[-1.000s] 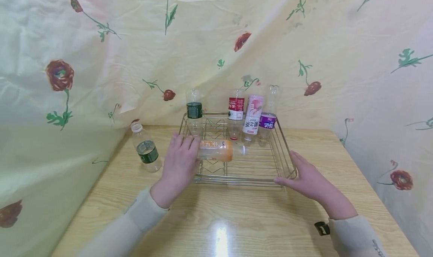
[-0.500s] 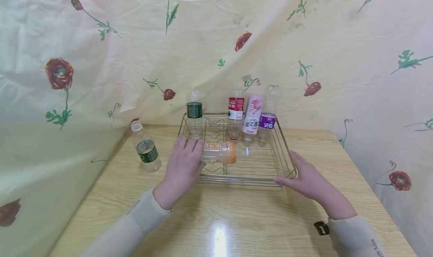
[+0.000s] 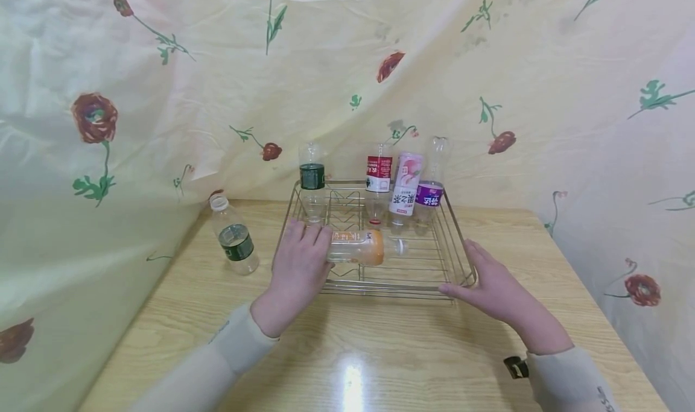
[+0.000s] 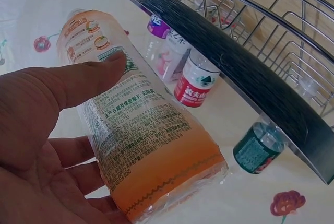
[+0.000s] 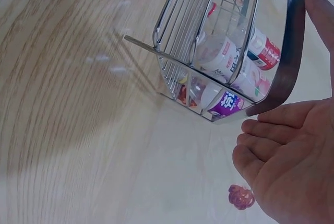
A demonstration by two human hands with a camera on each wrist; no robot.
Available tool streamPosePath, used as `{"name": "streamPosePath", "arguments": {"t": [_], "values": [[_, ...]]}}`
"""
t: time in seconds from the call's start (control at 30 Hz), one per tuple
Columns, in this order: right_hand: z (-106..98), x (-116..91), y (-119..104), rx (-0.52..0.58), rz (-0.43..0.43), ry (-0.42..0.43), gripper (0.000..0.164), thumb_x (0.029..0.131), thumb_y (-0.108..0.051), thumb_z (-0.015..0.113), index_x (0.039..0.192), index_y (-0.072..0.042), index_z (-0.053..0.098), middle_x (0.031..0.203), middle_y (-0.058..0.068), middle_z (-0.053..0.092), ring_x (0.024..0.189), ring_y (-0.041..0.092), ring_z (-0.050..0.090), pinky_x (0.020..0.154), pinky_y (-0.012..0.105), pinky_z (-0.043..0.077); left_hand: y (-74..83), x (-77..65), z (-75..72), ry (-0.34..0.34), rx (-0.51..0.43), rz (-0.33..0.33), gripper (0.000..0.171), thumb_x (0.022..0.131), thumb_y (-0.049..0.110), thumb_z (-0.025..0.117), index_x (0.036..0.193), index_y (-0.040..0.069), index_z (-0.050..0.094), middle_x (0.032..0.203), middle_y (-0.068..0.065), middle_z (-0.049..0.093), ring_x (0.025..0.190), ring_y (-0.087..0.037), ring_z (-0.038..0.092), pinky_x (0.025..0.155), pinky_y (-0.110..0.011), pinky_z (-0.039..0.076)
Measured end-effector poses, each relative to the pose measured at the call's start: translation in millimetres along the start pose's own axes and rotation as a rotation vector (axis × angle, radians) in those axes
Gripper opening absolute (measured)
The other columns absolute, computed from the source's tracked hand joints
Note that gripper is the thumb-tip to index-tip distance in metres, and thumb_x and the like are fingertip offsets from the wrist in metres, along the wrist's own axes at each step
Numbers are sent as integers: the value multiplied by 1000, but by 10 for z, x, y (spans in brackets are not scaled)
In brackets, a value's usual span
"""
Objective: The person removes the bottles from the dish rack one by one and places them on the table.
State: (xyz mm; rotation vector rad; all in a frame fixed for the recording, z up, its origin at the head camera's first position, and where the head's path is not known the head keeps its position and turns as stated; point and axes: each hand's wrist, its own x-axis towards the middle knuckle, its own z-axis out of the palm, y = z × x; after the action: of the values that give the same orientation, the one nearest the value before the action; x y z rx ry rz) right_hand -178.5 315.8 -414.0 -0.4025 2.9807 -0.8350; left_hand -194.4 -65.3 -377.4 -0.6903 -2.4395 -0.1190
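Note:
My left hand [image 3: 301, 267] grips a clear plastic bottle with an orange label [image 3: 355, 247] around its base end. The bottle lies level over a metal wire rack [image 3: 402, 289], its white cap toward the right. In the left wrist view the thumb lies across the printed label [image 4: 146, 130], with fingers curled behind. At the rack's front right corner rests my right hand [image 3: 496, 285], thumb against the front rim and relaxed fingers along the right side. Upside down at the rack's back stand a green-labelled bottle [image 3: 312, 177], a red-labelled bottle [image 3: 379, 174], a pink-labelled bottle [image 3: 406, 186] and a purple-labelled bottle [image 3: 429, 193].
Left of the rack, another green-labelled bottle [image 3: 236, 243] stands upright on the wooden table [image 3: 412, 358]. A flower-patterned cloth [image 3: 336, 86] hangs behind and along both sides. A small black object [image 3: 516, 367] shows beside the right sleeve.
My left hand has moved slightly to the right and toward me, carrying the orange-labelled bottle over the rack. The right hand and the other bottles stay where they were.

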Motion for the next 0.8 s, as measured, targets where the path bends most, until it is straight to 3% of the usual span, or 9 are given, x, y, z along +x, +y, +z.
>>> {"name": "streamPosePath", "arguments": {"t": [0.33, 0.8], "values": [[-10, -11, -36, -12, -11, 19, 122, 84, -63, 74, 159, 6, 7, 163, 32, 11, 143, 57, 16, 110, 72, 22, 18, 3, 16, 33, -24, -2, 69, 65, 19, 97, 122, -1, 64, 111, -16, 69, 107, -38, 59, 113, -56, 33], [-27, -31, -179, -2, -39, 58, 116, 85, -61, 75, 159, 5, 15, 161, 31, 18, 142, 55, 22, 110, 70, 24, 72, 51, -30, -24, -59, -29, 68, 71, 24, 95, 125, 0, 62, 114, -15, 68, 108, -36, 57, 114, -55, 32]]}}
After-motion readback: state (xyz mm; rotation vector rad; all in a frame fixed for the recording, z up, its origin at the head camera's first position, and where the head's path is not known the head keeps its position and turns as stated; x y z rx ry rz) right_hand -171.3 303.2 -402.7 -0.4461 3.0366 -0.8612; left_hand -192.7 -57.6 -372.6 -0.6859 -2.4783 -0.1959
